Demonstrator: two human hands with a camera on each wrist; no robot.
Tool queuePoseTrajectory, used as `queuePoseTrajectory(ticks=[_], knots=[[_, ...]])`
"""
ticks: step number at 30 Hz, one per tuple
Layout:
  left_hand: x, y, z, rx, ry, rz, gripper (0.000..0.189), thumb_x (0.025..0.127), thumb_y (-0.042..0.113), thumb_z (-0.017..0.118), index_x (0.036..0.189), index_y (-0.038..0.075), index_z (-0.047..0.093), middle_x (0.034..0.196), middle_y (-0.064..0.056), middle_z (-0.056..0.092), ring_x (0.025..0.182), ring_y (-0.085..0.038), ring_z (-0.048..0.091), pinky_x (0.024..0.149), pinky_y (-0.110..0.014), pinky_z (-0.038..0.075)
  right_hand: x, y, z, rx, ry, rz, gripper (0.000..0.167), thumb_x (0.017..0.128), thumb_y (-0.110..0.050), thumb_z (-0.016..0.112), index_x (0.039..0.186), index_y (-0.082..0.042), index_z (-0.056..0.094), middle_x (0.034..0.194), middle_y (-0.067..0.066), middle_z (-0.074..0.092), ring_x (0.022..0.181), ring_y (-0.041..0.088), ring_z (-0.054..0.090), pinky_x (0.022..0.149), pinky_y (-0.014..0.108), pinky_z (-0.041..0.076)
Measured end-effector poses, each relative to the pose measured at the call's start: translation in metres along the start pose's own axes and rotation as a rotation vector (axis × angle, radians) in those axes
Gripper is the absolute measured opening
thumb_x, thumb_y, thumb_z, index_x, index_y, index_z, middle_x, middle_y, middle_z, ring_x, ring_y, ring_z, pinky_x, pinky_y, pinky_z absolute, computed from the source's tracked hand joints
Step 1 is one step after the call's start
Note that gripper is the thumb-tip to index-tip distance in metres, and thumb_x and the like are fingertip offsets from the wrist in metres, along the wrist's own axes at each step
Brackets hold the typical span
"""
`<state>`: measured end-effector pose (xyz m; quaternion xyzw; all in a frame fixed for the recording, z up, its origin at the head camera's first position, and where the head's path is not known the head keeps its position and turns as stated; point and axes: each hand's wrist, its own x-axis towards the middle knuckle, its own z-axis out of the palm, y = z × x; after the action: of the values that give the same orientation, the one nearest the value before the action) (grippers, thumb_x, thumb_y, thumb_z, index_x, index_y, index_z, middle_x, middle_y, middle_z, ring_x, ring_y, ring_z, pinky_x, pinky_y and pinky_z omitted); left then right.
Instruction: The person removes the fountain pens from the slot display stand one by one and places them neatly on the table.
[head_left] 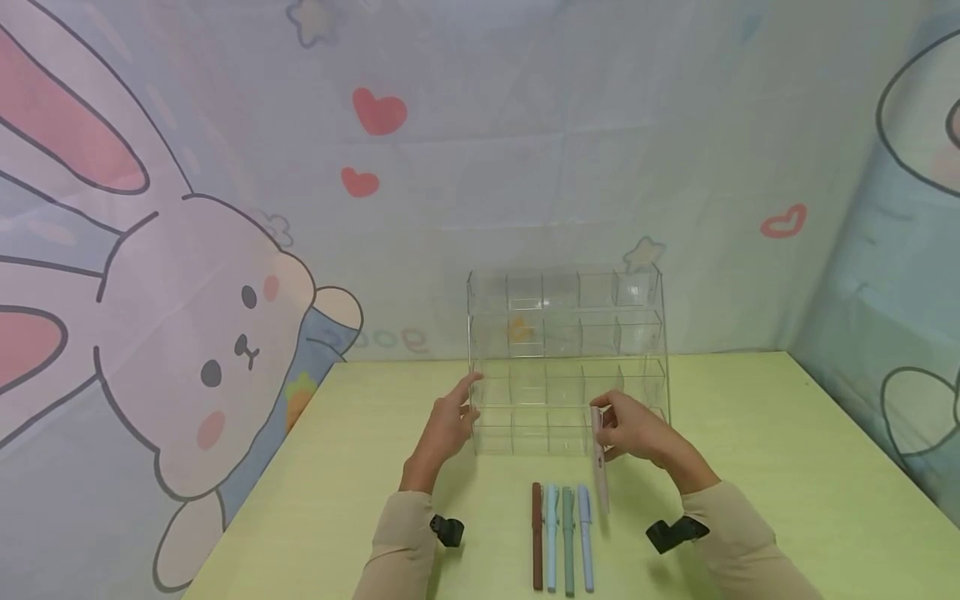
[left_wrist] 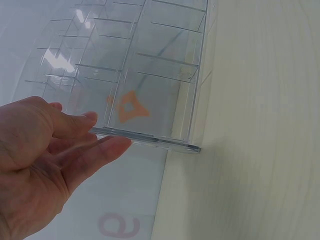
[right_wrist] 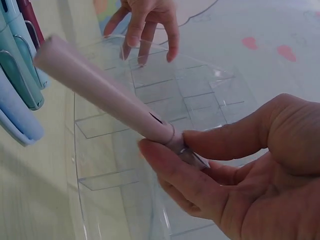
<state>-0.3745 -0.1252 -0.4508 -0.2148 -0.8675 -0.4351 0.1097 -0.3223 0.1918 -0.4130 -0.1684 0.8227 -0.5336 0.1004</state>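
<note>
A clear acrylic rack [head_left: 528, 400] with several tiers of small compartments stands at the middle of the table. My left hand [head_left: 447, 425] is at its left side; in the left wrist view the thumb [left_wrist: 82, 122] and fingers lie on either side of the side panel's edge [left_wrist: 165, 144]. With thumb and fingertips my right hand [head_left: 632, 429] pinches a pale pink pen [head_left: 601, 475] near one end, in front of the rack's lower right. The pen slants, its other end pointing toward the row of pens, and the fingers hide part of the held end.
Side by side on the table, nearer me, lie a brown pen [head_left: 537, 537], a light blue pen [head_left: 552, 537], a green pen [head_left: 568, 542] and a lavender-blue pen [head_left: 586, 537]. Behind the table [head_left: 750, 467] hangs a cloth [head_left: 480, 167] printed with a rabbit and hearts.
</note>
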Motion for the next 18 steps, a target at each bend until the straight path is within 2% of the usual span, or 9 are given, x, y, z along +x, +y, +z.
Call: queuePoseTrajectory(ticks=[4,12,15,18], knots=[[0.0,0.0,0.0,-0.005,0.002,0.002,0.062,0.094,-0.011,0.059,0.148,0.016,0.044,0.147,-0.038,0.036,0.117,-0.051,0.058,0.068,-0.031,0.057,-0.001,0.0,-0.001,0.01,-0.043,0.046,0.059,0.088,0.011,0.059,0.139,0.022,0.03,0.107,0.026,0.047,0.085,0.03,0.058,0.071,0.043,0.059],[0.001,-0.001,0.0,-0.017,-0.001,-0.002,0.062,0.095,-0.01,0.059,0.148,0.016,0.043,0.147,-0.038,0.036,0.118,-0.05,0.057,0.06,-0.026,0.054,0.0,0.005,0.002,0.041,-0.076,0.112,0.058,0.084,0.013,0.062,0.134,0.025,0.036,0.101,0.025,0.049,0.079,0.03,0.066,0.071,0.042,0.059],[0.0,-0.001,0.0,-0.018,0.0,0.004,0.061,0.095,-0.011,0.059,0.148,0.015,0.043,0.147,-0.039,0.036,0.117,-0.051,0.057,0.062,-0.027,0.054,0.001,0.009,0.001,0.037,-0.103,0.119,0.041,0.083,0.014,0.061,0.121,0.024,0.048,0.095,0.024,0.052,0.076,0.029,0.067,0.07,0.043,0.059],[-0.001,-0.001,0.0,-0.015,0.003,0.014,0.061,0.095,-0.011,0.059,0.148,0.014,0.043,0.147,-0.039,0.036,0.117,-0.051,0.057,0.066,-0.031,0.056,0.003,0.013,0.001,0.025,-0.141,0.122,0.015,0.083,0.014,0.061,0.098,0.018,0.06,0.085,0.022,0.059,0.072,0.029,0.069,0.068,0.042,0.059]])
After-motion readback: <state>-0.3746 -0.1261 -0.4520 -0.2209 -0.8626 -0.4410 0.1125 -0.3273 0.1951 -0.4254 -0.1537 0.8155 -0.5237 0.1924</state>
